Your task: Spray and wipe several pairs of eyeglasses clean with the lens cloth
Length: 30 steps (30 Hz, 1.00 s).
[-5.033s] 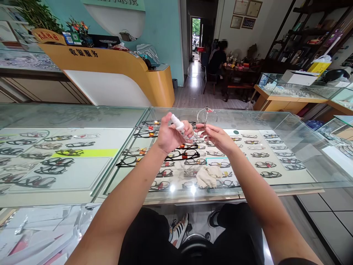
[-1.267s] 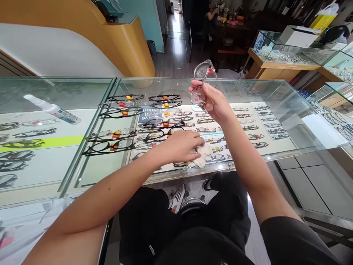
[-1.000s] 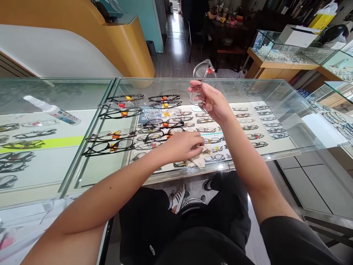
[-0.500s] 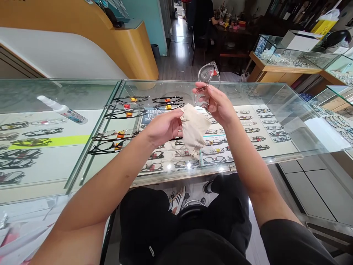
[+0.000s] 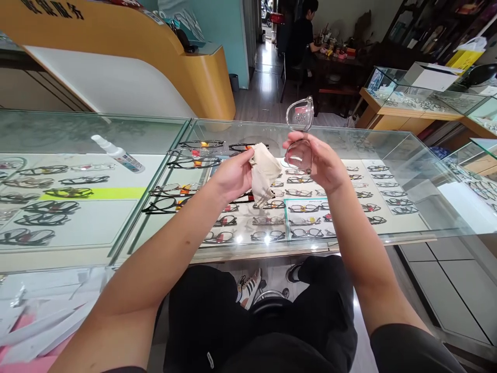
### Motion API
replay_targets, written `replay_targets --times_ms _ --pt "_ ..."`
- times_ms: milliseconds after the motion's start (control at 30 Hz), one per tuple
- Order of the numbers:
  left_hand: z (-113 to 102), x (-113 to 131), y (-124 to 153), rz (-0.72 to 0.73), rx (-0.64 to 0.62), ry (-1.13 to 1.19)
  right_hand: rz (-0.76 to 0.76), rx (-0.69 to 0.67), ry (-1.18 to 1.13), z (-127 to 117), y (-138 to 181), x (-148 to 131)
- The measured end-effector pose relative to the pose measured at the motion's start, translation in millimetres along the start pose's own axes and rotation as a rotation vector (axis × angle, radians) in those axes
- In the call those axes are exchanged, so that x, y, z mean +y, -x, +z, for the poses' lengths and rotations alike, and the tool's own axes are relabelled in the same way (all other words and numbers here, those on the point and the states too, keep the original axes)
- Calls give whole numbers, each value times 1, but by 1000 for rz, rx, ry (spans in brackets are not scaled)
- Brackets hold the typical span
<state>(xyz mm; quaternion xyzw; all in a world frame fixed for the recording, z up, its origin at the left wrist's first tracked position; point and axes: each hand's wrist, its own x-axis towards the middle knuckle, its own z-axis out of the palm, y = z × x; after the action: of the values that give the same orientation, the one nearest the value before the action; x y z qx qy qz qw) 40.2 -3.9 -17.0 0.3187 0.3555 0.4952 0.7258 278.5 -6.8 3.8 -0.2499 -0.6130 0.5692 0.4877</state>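
Note:
My right hand (image 5: 324,166) holds a pair of clear-framed glasses (image 5: 300,132) upright above the glass counter, fingers closed on the lower lens. My left hand (image 5: 233,176) pinches a beige cleaning cloth (image 5: 264,173) that hangs down just left of the glasses. The two hands are close together, a short gap between cloth and frame. A white spray bottle (image 5: 118,154) lies on its side on the counter to the far left, away from both hands.
The glass display counter (image 5: 411,142) holds several rows of dark-framed glasses (image 5: 194,155) on and under its top. An orange reception desk (image 5: 202,77) stands behind it. A person sits at a dark table (image 5: 334,59) in the back. More glass cases stand at the right.
My left hand picked the cloth up off the counter and raised it next to the glasses. Five seconds ago it held the spray bottle, which now lies on the counter at left.

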Motion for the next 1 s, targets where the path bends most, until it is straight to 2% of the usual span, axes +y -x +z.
replay_targets --times_ms 167,367,600,800,1000 --pt "-1 -3 3 50 -85 -42 13 -178 -20 10 7 -1" --pt "0 -1 9 54 -93 -82 44 -260 20 18 8 0" --pt "-1 -2 7 -25 -132 -57 -3 -147 -65 18 8 -3" --pt "-1 -3 9 -120 -181 -98 -41 -31 -13 10 8 -8" --pt "-6 -1 13 -144 -320 -213 -106 108 43 -5 6 -11"
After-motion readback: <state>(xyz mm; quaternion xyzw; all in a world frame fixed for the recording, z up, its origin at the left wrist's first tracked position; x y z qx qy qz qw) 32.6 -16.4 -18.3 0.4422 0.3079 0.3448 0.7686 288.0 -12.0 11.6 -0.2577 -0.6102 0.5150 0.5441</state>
